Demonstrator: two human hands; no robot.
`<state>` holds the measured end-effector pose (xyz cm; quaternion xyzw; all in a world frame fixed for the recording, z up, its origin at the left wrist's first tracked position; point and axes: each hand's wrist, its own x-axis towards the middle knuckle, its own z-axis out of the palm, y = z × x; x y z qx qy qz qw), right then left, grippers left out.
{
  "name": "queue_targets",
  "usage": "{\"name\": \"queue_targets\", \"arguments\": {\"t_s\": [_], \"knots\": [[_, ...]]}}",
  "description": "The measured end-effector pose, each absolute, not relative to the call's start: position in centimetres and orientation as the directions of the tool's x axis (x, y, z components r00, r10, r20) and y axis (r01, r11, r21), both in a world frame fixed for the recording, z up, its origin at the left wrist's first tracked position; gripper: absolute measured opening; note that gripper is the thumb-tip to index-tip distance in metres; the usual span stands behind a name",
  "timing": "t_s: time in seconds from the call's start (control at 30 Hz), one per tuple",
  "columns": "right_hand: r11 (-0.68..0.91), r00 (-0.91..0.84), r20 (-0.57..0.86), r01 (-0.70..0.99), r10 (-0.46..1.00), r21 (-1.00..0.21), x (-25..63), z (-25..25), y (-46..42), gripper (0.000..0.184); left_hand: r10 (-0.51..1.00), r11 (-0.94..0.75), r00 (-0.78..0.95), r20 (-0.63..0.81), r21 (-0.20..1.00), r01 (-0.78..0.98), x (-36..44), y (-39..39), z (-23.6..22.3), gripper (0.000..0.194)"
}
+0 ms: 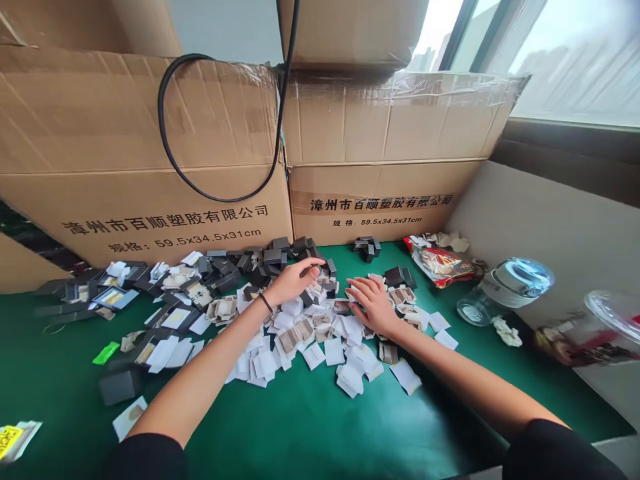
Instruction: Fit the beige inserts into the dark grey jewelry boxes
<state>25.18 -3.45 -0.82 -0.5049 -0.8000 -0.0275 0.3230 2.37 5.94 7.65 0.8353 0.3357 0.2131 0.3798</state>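
My left hand (293, 281) reaches over the heap from the left, fingers stretched out to the right, with no object visible in it. Under and behind it are small black boxes (275, 257) and white folded paper pieces (293, 307). My right hand (376, 305) rests palm down on the right part of the heap, its fingers spread. Beneath its fingertips lie more paper pieces and greyish-brown card inserts (341, 306), partly hidden by the hand. A thin dark band circles my left wrist.
Large cardboard cartons (225, 147) line the back of the green table (300, 427), and a black cable (163, 133) loops before them. At right are a red snack bag (443, 263), a clear bottle (493, 297) and a plastic cup (607, 330). A green scrap (106, 353) lies left.
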Motion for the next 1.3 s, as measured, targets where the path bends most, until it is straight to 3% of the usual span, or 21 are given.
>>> {"name": "queue_targets", "arguments": {"t_s": [0.1,0.2,0.37,0.47,0.67,0.83,0.93,1.07,1.2,1.3], "knots": [[0.563,-0.335,0.551,0.763,0.764,-0.317,22.9,0.6,-3.1,0.039,0.665,-0.537,0.734,0.135,0.77,0.345,3.4,5.1,6.8,0.054],[0.537,-0.253,0.583,0.751,0.772,-0.385,20.7,1.0,-3.0,0.027,0.659,-0.582,0.731,0.179,0.737,0.344,3.9,4.3,6.1,0.05],[0.517,-0.275,0.583,0.802,0.764,-0.3,20.0,0.9,-3.6,0.016,0.637,-0.65,0.745,0.2,0.659,0.378,2.7,4.2,6.0,0.048],[0.521,-0.325,0.523,0.804,0.788,-0.286,21.2,1.0,-3.9,0.016,0.695,-0.676,0.678,0.238,0.539,0.503,0.6,6.2,7.2,0.05],[0.358,-0.133,0.481,0.836,0.867,-0.415,23.2,-0.7,-3.8,0.034,0.85,-0.462,0.361,0.382,0.212,0.861,-4.3,12.3,9.6,0.044],[0.388,-0.121,0.51,0.8,0.851,-0.458,23.4,-2.3,-4.1,0.036,0.847,-0.352,0.232,0.478,0.178,0.919,-4.3,11.9,7.9,0.039],[0.414,-0.138,0.517,0.78,0.845,-0.469,23.6,-2.5,-4.3,0.033,0.83,-0.492,0.388,0.4,0.198,0.848,-2.4,10.1,5.1,0.035],[0.444,-0.149,0.527,0.748,0.837,-0.494,24.0,-2.6,-4.2,0.029,0.859,-0.509,0.504,0.09,0.254,0.822,0.2,9.4,2.1,0.034],[0.451,-0.132,0.538,0.724,0.833,-0.521,24.2,-2.9,-4.0,0.027,0.838,-0.527,0.545,0.013,0.274,0.805,1.3,10.6,1.7,0.022],[0.456,-0.131,0.542,0.718,0.83,-0.525,24.2,-3.0,-4.1,0.026,0.84,-0.528,0.54,0.048,0.298,0.795,1.2,10.9,2.8,0.013]]}}
